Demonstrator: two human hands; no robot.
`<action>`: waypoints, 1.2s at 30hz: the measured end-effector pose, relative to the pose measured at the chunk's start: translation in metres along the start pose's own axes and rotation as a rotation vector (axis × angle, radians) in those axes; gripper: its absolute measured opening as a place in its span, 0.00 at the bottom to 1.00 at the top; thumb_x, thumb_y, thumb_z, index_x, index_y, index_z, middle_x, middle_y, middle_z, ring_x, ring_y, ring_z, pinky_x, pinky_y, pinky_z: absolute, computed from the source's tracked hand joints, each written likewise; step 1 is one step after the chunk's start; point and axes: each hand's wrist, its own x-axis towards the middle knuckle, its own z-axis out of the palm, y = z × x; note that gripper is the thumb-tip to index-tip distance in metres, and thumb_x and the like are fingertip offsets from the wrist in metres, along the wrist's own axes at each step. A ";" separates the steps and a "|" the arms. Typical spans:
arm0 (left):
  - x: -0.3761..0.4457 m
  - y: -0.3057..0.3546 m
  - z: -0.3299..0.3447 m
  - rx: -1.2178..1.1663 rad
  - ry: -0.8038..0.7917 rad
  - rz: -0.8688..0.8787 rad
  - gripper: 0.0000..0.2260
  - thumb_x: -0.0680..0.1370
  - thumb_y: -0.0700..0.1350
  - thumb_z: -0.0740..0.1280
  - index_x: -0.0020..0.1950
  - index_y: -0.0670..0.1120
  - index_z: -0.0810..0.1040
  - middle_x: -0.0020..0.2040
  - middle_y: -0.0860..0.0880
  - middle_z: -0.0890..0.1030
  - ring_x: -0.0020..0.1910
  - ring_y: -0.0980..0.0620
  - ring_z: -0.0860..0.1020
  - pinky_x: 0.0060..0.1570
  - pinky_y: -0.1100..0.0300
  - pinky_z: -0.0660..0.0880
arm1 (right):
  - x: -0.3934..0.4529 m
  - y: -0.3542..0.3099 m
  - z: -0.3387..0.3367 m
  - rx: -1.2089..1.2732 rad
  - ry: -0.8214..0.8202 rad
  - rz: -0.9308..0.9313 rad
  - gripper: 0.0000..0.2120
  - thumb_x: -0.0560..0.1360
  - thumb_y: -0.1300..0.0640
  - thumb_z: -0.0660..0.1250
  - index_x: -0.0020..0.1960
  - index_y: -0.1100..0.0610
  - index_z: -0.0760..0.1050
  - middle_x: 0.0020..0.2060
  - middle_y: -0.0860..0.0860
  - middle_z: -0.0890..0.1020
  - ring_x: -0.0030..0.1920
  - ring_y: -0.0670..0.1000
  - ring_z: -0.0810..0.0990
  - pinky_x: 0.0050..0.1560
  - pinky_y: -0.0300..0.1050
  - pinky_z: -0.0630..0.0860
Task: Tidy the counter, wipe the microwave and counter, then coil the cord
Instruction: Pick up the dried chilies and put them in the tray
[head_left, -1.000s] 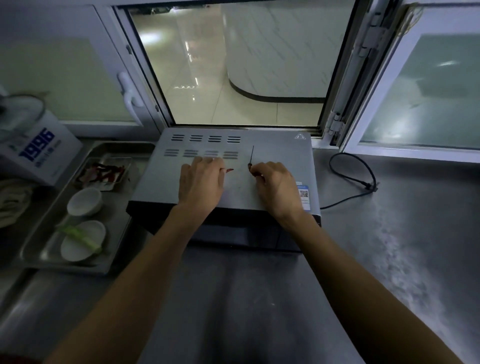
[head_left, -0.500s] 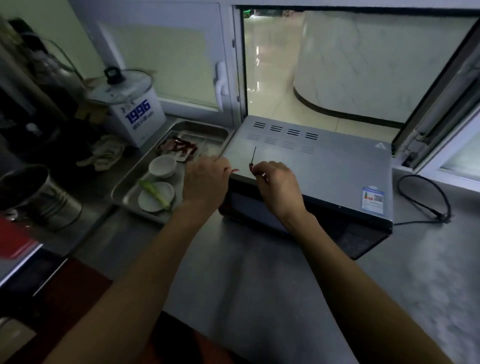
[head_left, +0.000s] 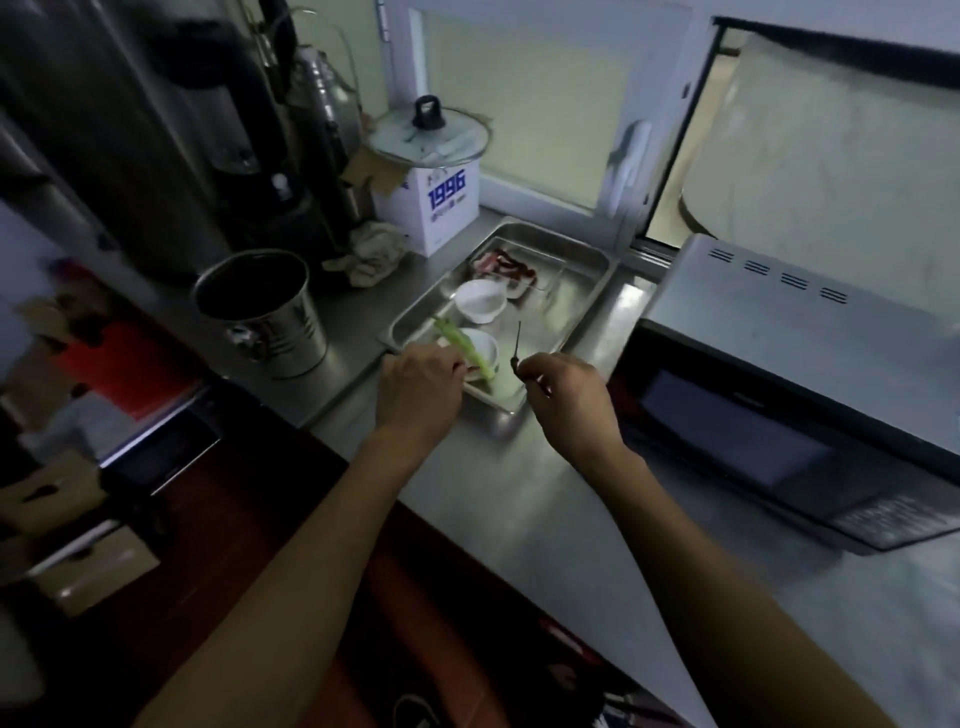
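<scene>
My right hand (head_left: 569, 397) pinches a thin dark stem-like scrap (head_left: 516, 345) that sticks up above the front edge of a steel tray (head_left: 582, 301). My left hand (head_left: 420, 387) is curled at the tray's front left corner, with a small red scrap barely showing at its fingertips. The tray holds two white dishes (head_left: 479, 304), a green vegetable strip (head_left: 465, 345) and red chili pieces (head_left: 511, 267). The microwave (head_left: 795, 353) stands at the right on the steel counter (head_left: 545, 493). The cord is out of view.
A steel bucket (head_left: 265, 306) stands left of the tray. Behind it are a crumpled cloth (head_left: 371, 252), a white box with a glass lid (head_left: 434, 205) and a large dark urn (head_left: 156, 130). A window runs along the back wall.
Both hands have left the microwave top and moved left to the tray's front edge, carrying the scraps. The view swung left, so the cord is gone from sight.
</scene>
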 end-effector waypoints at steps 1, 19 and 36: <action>-0.003 -0.016 -0.004 0.003 0.005 -0.014 0.08 0.80 0.49 0.64 0.49 0.48 0.82 0.48 0.46 0.82 0.51 0.43 0.78 0.50 0.49 0.70 | 0.000 -0.012 0.011 0.001 -0.011 -0.007 0.13 0.74 0.66 0.66 0.54 0.55 0.83 0.48 0.53 0.84 0.47 0.56 0.80 0.48 0.51 0.78; -0.014 -0.157 -0.005 0.010 -0.063 -0.167 0.09 0.82 0.49 0.61 0.52 0.49 0.80 0.51 0.50 0.81 0.51 0.47 0.75 0.52 0.50 0.68 | 0.021 -0.082 0.137 0.064 -0.116 -0.002 0.12 0.73 0.64 0.68 0.52 0.54 0.85 0.50 0.50 0.86 0.51 0.53 0.80 0.50 0.41 0.72; 0.153 -0.133 0.062 0.038 -0.139 0.008 0.07 0.81 0.48 0.63 0.49 0.49 0.81 0.48 0.48 0.81 0.50 0.44 0.76 0.48 0.50 0.67 | 0.158 0.014 0.142 0.085 -0.035 0.170 0.12 0.74 0.64 0.68 0.53 0.54 0.85 0.47 0.52 0.86 0.46 0.56 0.81 0.48 0.50 0.78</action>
